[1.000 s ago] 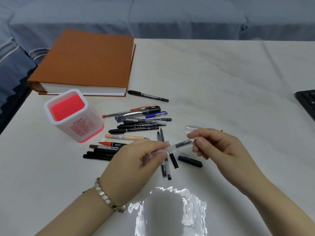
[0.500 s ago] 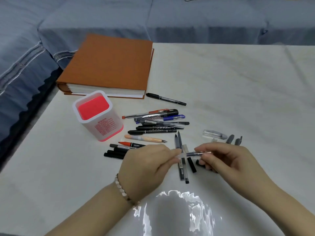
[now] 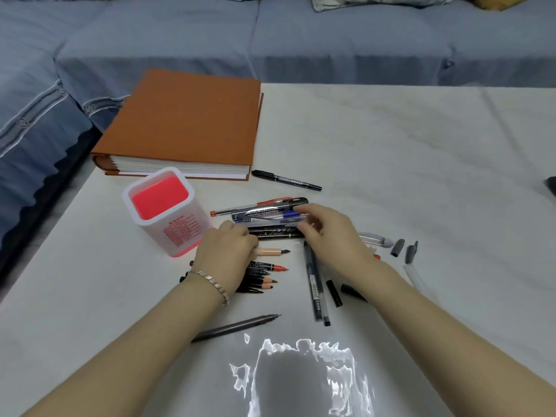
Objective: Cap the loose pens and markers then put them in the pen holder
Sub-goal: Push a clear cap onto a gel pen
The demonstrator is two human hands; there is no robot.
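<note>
1. The bench (image 3: 406, 176) was white with faint grey veins, and a bright glare (image 3: 301, 371) lay on its near edge.
2. Behind the bench stood a blue-grey sofa (image 3: 301, 43), which also ran along the left side. A pale cushion (image 3: 376, 1) lay on it at the top of the view.
3. An orange album (image 3: 186, 121) lay flat at the far left corner of the bench.
4. The holder (image 3: 183, 236), white outside and red inside, stood upright just in front of the album.
5. A heap of pens (image 3: 270, 207) lay just to the right of the holder. A black marker (image 3: 285, 179) lay apart behind the heap, near the album.
6. The right grip (image 3: 331, 236) pinched the right end of a clear pen (image 3: 279, 219) between thumb and forefinger, over the heap.
7. The left grip (image 3: 225, 254), with a bracelet (image 3: 210, 281) on the wrist, was at the left end of that pen. Its fingers were curled under and hidden, so I cannot tell if it held the pen.
8. Two grey caps (image 3: 397, 247) lay to the right of the right grip, and a grey pen (image 3: 237, 328) lay alone beside the left forearm.
</note>
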